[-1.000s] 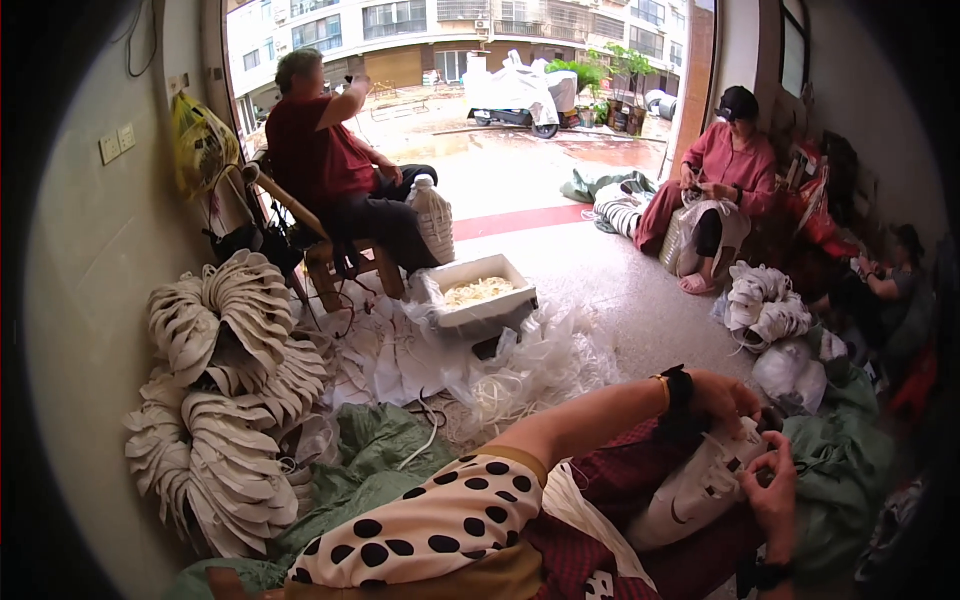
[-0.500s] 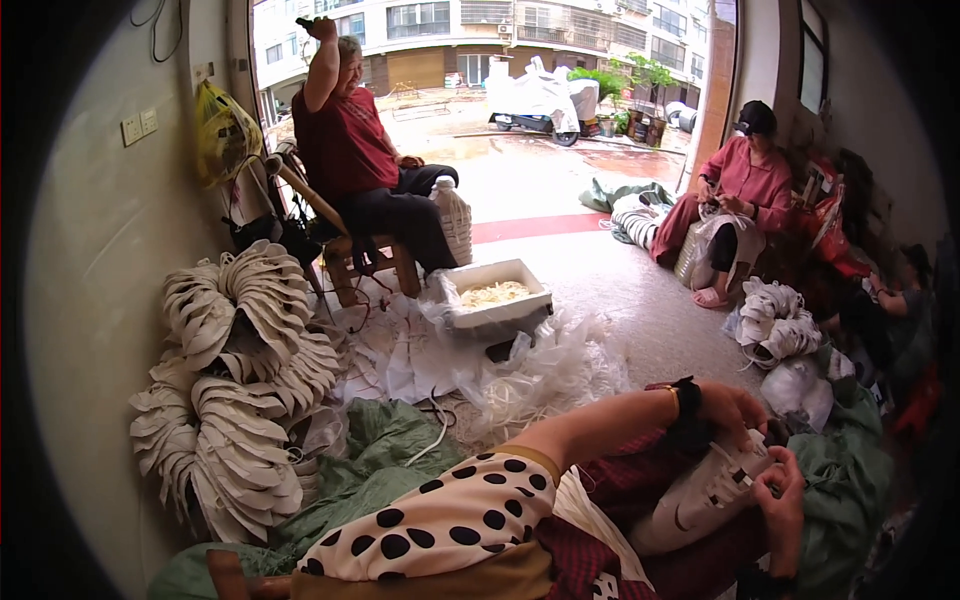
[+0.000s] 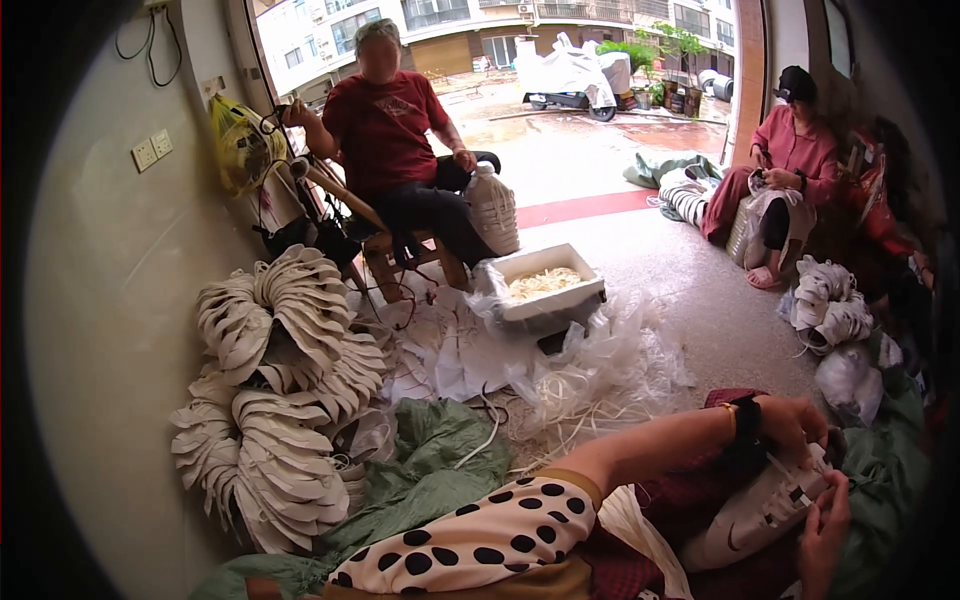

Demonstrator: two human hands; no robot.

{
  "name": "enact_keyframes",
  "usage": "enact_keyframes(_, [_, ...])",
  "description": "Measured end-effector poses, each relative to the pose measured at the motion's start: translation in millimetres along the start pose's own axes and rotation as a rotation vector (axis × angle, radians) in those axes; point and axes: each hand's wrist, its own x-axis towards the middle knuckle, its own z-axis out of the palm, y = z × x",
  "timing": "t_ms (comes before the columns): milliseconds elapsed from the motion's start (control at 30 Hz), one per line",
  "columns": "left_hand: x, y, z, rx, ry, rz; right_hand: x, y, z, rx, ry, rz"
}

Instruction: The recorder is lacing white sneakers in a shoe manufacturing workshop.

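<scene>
Both hands grip a white shoe upper [image 3: 765, 515] in the person's lap — the left hand [image 3: 795, 425] clasps its top edge, the right hand [image 3: 825, 530] its lower end, white lacing strips [image 3: 590, 385] heaped just beyond.

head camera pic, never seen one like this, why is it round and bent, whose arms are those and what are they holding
The camera sits on a person's head and looks down through a very wide lens, so the picture is round and straight lines bend near its rim. The arms at the bottom are the wearer's own. The left hand and the right hand both grip a white shoe upper on the lap. On the floor lie stacks of white uppers by the wall, a green sheet, clear plastic wrap and a white tub. Two other people sit nearby, one in a red shirt, one in pink.
</scene>
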Motion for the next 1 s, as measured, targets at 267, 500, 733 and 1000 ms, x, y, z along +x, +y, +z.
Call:
enact_keyframes(267, [-13.4, 9.0, 8.0, -0.096, 0.002, -0.022, -31.1, 35.5, -62.2, -0.130, -0.072, 0.144])
enact_keyframes(500, [-12.5, -1.5, 12.1, 0.026, 0.046, 0.106, -98.9, 108.1, -99.8, 0.071, 0.070, 0.207])
enact_keyframes(733, [-74.7, -16.4, 1.2, 0.534, 0.529, 0.372, -139.7, 210.8, -76.8, 0.141, 0.330, 0.227])
enact_keyframes(1000, [-81.9, 14.1, 19.0, 0.776, 0.385, 0.246, -41.8, 57.8, -27.2, 0.041, 0.338, -0.110])
